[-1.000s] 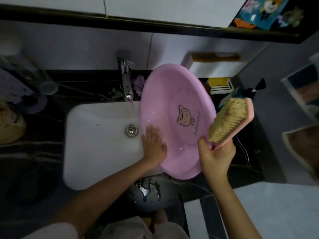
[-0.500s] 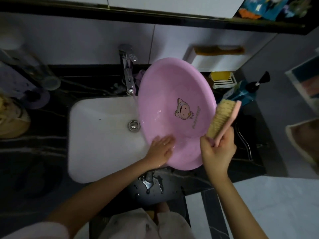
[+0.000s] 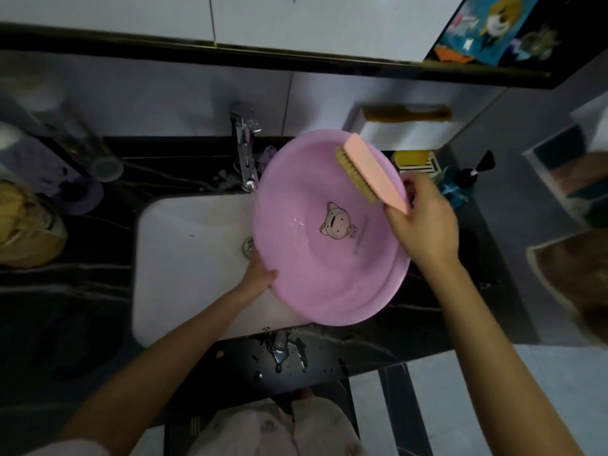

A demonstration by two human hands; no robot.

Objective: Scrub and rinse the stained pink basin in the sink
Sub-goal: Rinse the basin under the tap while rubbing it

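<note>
**Scrubbing in hand**

Right hand (image 3: 424,225) grips the brush (image 3: 371,172), bristles against the inner wall of the pink basin (image 3: 329,268) just beyond its fingers. Left hand (image 3: 261,276) clasps the near rim, basin tilted over the sink (image 3: 184,258). Next likely calls for firm downward strokes.

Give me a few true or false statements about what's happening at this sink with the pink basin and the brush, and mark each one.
1. The right hand grips the scrubbing brush. True.
2. The brush's bristles point up, away from the pink basin. False: they face the basin's inner wall near its far rim.
3. The left hand holds the basin's left edge. True.
4. The basin lies flat in the sink. False: it is tilted, its inside facing the person.
5. A cartoon figure is printed inside the basin. True.
</note>
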